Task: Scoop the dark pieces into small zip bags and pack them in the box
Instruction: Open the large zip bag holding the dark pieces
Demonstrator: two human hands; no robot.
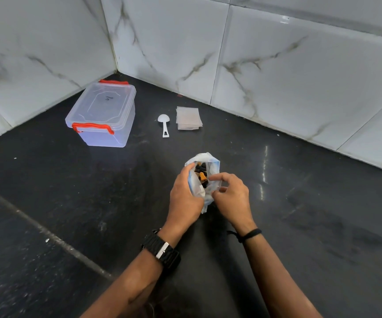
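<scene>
On the dark surface [47, 203], the lidded clear box [104, 115], white scoop [163, 125] and small zip bags [188, 118] lay untouched. Nearer, the left hand [184, 198] gripped the supply bag [205, 171] of dark pieces [201, 167]; the right hand [230, 196] seemingly pinched its mouth open. Opening was underway; fetching the scoop came next.

A faint handwritten mark, perhaps "1n", sits on the box lid [107, 101]; otherwise nothing legible.
</scene>
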